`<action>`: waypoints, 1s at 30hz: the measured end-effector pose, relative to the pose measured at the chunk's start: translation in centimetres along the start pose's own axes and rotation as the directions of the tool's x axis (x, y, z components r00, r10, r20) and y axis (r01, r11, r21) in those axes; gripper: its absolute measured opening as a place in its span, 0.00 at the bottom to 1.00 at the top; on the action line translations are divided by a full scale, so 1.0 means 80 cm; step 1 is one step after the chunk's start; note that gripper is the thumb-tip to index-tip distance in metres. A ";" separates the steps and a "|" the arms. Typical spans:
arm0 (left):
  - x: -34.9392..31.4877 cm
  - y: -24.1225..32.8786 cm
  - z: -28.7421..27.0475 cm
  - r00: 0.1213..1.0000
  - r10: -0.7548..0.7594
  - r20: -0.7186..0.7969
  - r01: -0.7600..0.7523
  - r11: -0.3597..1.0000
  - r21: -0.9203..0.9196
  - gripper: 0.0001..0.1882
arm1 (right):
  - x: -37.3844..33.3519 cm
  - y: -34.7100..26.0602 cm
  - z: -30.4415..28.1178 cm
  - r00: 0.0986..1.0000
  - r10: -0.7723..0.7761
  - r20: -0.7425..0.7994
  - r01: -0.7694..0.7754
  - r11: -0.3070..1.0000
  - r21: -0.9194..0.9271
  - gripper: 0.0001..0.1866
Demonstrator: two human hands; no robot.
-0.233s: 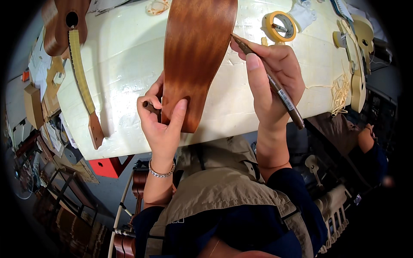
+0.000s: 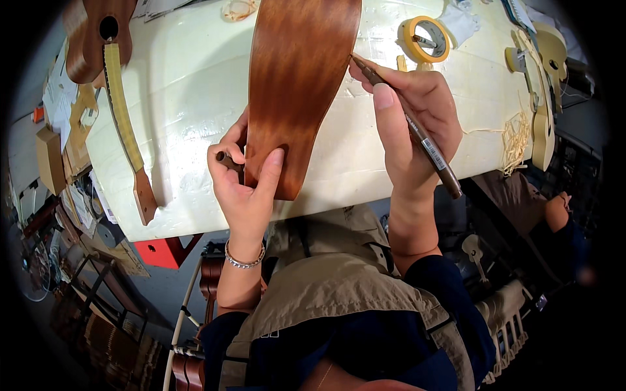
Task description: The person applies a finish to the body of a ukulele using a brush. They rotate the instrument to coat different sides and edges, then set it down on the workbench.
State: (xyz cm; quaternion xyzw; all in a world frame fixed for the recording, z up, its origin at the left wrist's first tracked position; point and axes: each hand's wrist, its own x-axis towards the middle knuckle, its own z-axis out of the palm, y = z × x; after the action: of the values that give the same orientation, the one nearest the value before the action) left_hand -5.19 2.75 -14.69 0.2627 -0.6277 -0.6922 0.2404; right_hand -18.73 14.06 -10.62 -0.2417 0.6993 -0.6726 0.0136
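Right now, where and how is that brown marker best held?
Probably pinch the marker near its tip, coming from the right, as the right hand does: its barrel is slim and slants, with the tip up-left at the right edge of the curved wooden piece.

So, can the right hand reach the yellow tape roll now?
Probably yes: the yellow tape roll lies just beyond the right hand, the way looks clear, though that hand holds a brown pen.

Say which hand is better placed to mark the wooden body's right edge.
Right, probably: the right hand holds the brown pen, tip at that edge. The left hand grips the wooden body and a cap.
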 end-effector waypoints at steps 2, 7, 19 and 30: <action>0.000 -0.001 0.000 1.000 -0.001 -0.003 0.001 1.000 -0.008 0.19 | 0.002 0.000 0.000 1.000 -0.004 0.001 0.004 1.000 -0.015 0.07; -0.001 -0.003 0.000 1.000 -0.008 -0.006 0.008 1.000 -0.028 0.19 | 0.004 -0.003 0.000 1.000 0.004 -0.004 -0.004 1.000 -0.023 0.08; 0.001 -0.001 -0.001 1.000 0.007 -0.003 -0.007 1.000 0.014 0.19 | -0.004 0.000 0.000 1.000 0.022 -0.006 -0.022 1.000 0.005 0.07; 0.001 -0.001 0.000 1.000 0.012 -0.002 -0.012 1.000 0.007 0.19 | -0.003 -0.001 -0.001 1.000 0.020 0.009 -0.019 0.999 -0.028 0.08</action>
State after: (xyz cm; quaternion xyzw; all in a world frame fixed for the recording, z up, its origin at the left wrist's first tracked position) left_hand -5.22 2.68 -14.78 0.2606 -0.6315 -0.6882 0.2444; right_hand -18.53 14.23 -10.60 -0.2382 0.7108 -0.6615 0.0202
